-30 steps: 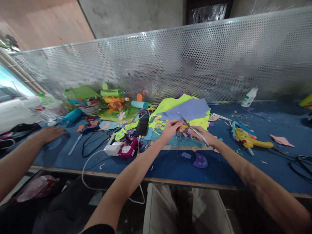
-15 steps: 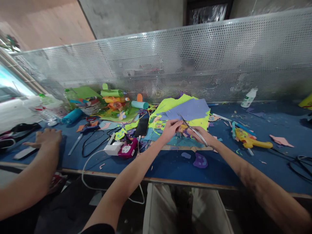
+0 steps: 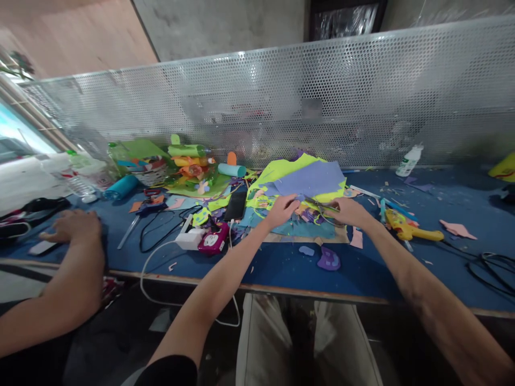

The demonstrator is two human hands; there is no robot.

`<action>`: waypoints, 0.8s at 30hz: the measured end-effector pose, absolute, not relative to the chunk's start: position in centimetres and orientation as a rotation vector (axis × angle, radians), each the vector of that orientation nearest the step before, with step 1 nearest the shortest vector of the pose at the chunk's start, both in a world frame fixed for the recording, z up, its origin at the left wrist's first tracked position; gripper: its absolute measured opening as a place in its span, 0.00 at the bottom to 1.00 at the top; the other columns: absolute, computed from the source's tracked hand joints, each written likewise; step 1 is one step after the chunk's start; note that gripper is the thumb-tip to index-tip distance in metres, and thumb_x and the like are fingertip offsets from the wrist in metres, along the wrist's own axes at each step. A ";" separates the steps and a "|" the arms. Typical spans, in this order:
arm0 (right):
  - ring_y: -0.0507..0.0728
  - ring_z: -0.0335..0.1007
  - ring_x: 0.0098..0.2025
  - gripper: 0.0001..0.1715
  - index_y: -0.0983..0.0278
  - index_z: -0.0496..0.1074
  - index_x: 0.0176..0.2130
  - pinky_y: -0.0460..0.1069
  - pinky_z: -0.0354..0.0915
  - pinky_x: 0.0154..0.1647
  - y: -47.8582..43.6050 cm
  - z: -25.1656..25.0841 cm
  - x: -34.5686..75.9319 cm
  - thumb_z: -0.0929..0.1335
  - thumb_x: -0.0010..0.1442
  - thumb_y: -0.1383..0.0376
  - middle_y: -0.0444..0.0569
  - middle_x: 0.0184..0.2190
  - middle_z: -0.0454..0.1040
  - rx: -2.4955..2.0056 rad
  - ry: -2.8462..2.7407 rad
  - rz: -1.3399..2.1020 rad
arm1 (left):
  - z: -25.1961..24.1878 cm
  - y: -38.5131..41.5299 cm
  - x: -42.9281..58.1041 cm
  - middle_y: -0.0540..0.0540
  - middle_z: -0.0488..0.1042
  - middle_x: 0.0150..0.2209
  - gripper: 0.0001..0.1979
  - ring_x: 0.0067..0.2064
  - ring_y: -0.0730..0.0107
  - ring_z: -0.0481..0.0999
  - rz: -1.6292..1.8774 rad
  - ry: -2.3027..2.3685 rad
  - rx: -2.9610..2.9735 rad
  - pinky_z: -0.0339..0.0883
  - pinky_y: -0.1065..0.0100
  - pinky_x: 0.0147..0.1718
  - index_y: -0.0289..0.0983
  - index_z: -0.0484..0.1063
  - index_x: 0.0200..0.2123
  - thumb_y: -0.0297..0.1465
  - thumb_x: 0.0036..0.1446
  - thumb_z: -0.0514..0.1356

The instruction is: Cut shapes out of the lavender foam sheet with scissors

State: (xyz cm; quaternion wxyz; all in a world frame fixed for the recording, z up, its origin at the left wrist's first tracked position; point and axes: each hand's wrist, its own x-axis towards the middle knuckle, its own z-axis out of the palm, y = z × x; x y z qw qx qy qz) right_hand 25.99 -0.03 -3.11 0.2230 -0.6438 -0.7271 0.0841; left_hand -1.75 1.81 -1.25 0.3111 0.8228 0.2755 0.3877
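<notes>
My right hand (image 3: 346, 211) is closed around the handles of a pair of scissors (image 3: 317, 204). The blades point left, close to the fingertips of my left hand (image 3: 284, 210). Those fingers are pinched on what looks like a small purple piece (image 3: 300, 198), mostly hidden by them. Beneath both hands lie a teal sheet (image 3: 322, 230) and many coloured scraps. Just behind, a large purple sheet (image 3: 311, 178) rests on a bright yellow-green sheet (image 3: 273, 170). In front, a purple cutout (image 3: 329, 259) and a small lilac piece (image 3: 306, 251) lie on the table.
A phone (image 3: 235, 206), a magenta box (image 3: 214, 238) and a white adapter (image 3: 190, 239) with cables sit left of my hands. On the right are a yellow glue gun (image 3: 414, 228) and a white bottle (image 3: 409, 160). At far left rests another person's hand (image 3: 74, 226).
My right hand has turned and shifted right and slightly up, bringing the scissors to lie more sideways. My left hand stays nearly in place. A pink scrap now shows beside my right wrist.
</notes>
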 end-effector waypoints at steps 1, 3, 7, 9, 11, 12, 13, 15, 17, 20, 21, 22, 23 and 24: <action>0.64 0.78 0.42 0.18 0.62 0.77 0.38 0.52 0.66 0.39 -0.2 -2.9 25.8 0.73 0.54 0.51 0.57 0.41 0.81 -1.715 -1.980 0.234 | -1.1 1.6 -1.7 0.53 0.55 0.20 0.20 0.23 0.73 0.56 0.989 0.737 2.267 0.50 0.66 0.28 0.39 0.55 0.24 0.39 0.69 0.53; 0.62 0.79 0.41 0.17 0.59 0.78 0.42 0.52 0.69 0.42 -0.7 -2.5 24.8 0.71 0.59 0.52 0.54 0.43 0.82 -1.533 -1.924 0.260 | -0.8 1.3 -1.6 0.53 0.57 0.20 0.19 0.24 0.73 0.58 0.928 0.754 2.391 0.50 0.65 0.28 0.39 0.57 0.25 0.38 0.70 0.52; 0.58 0.79 0.37 0.15 0.56 0.78 0.44 0.52 0.73 0.38 -1.8 -2.4 22.2 0.71 0.59 0.53 0.49 0.41 0.82 -1.198 -1.864 0.453 | -0.5 0.7 -1.3 0.51 0.67 0.24 0.16 0.27 0.71 0.66 0.823 0.782 2.478 0.55 0.66 0.30 0.38 0.66 0.29 0.36 0.70 0.51; 0.59 0.78 0.37 0.13 0.56 0.78 0.42 0.52 0.74 0.37 -2.2 -2.8 21.3 0.72 0.58 0.54 0.49 0.39 0.82 -1.165 -1.822 0.491 | -0.5 0.5 -1.1 0.49 0.72 0.26 0.16 0.29 0.70 0.69 0.792 0.776 2.498 0.58 0.67 0.31 0.38 0.68 0.31 0.37 0.71 0.51; 0.59 0.78 0.36 0.11 0.57 0.77 0.39 0.52 0.73 0.36 -2.3 -3.2 20.9 0.71 0.58 0.55 0.48 0.36 0.81 -1.161 -1.775 0.509 | -0.6 0.4 -1.0 0.48 0.74 0.27 0.16 0.30 0.69 0.71 0.793 0.768 2.513 0.60 0.67 0.33 0.38 0.69 0.32 0.37 0.71 0.51; 0.59 0.77 0.35 0.11 0.58 0.77 0.38 0.52 0.73 0.36 -2.3 -3.4 20.8 0.71 0.58 0.55 0.48 0.35 0.80 -1.154 -1.754 0.520 | -0.7 0.3 -1.0 0.48 0.75 0.28 0.16 0.30 0.69 0.71 0.799 0.766 2.517 0.61 0.67 0.34 0.38 0.68 0.32 0.37 0.71 0.51; 0.58 0.77 0.34 0.10 0.58 0.76 0.37 0.52 0.73 0.36 -2.4 -3.5 20.8 0.71 0.58 0.55 0.47 0.34 0.80 -1.145 -1.745 0.533 | -0.8 0.3 -1.0 0.48 0.76 0.29 0.16 0.30 0.69 0.72 0.803 0.762 2.516 0.61 0.67 0.34 0.38 0.68 0.32 0.37 0.71 0.51; 0.57 0.76 0.33 0.11 0.59 0.75 0.37 0.52 0.72 0.36 -2.5 -3.4 20.8 0.71 0.58 0.55 0.47 0.33 0.78 -1.129 -1.769 0.554 | -1.0 0.4 -0.9 0.48 0.77 0.29 0.15 0.30 0.70 0.72 0.811 0.748 2.503 0.61 0.68 0.34 0.38 0.68 0.31 0.37 0.71 0.51; 0.56 0.74 0.31 0.11 0.59 0.74 0.36 0.51 0.71 0.35 -2.7 -3.3 20.7 0.70 0.59 0.54 0.46 0.31 0.77 -1.119 -1.807 0.554 | -1.1 0.4 -0.9 0.48 0.76 0.29 0.16 0.30 0.70 0.71 0.827 0.719 2.493 0.59 0.68 0.33 0.38 0.67 0.30 0.37 0.71 0.51; 0.55 0.71 0.29 0.12 0.59 0.71 0.35 0.50 0.69 0.32 -2.9 -3.1 20.6 0.69 0.59 0.54 0.44 0.29 0.74 -1.109 -1.838 0.567 | -1.2 0.4 -0.7 0.49 0.73 0.26 0.18 0.27 0.71 0.68 0.847 0.695 2.499 0.57 0.67 0.31 0.37 0.65 0.29 0.37 0.71 0.51; 0.54 0.70 0.28 0.12 0.60 0.71 0.35 0.50 0.69 0.32 -2.9 -3.1 20.5 0.68 0.60 0.54 0.44 0.28 0.73 -1.106 -1.838 0.583 | -1.2 0.3 -0.7 0.49 0.72 0.25 0.18 0.27 0.72 0.68 0.848 0.690 2.500 0.56 0.67 0.31 0.37 0.65 0.29 0.37 0.71 0.51; 0.54 0.70 0.28 0.11 0.60 0.71 0.35 0.49 0.68 0.31 -2.9 -3.1 20.5 0.68 0.59 0.54 0.44 0.28 0.73 -1.104 -1.837 0.603 | -1.2 0.3 -0.6 0.49 0.72 0.25 0.18 0.27 0.72 0.68 0.846 0.686 2.498 0.56 0.67 0.31 0.37 0.66 0.29 0.37 0.71 0.51; 0.54 0.69 0.29 0.11 0.59 0.71 0.36 0.49 0.68 0.31 -3.0 -3.1 20.4 0.68 0.59 0.54 0.44 0.29 0.73 -1.103 -1.837 0.625 | -1.2 0.2 -0.6 0.49 0.72 0.25 0.17 0.27 0.72 0.68 0.843 0.681 2.494 0.56 0.67 0.31 0.37 0.66 0.29 0.37 0.71 0.51; 0.55 0.69 0.29 0.11 0.59 0.71 0.36 0.49 0.68 0.32 -3.0 -3.1 20.4 0.68 0.59 0.55 0.44 0.29 0.73 -1.101 -1.833 0.645 | -1.1 0.1 -0.5 0.49 0.73 0.26 0.17 0.28 0.71 0.68 0.839 0.678 2.484 0.56 0.67 0.31 0.37 0.66 0.30 0.37 0.71 0.51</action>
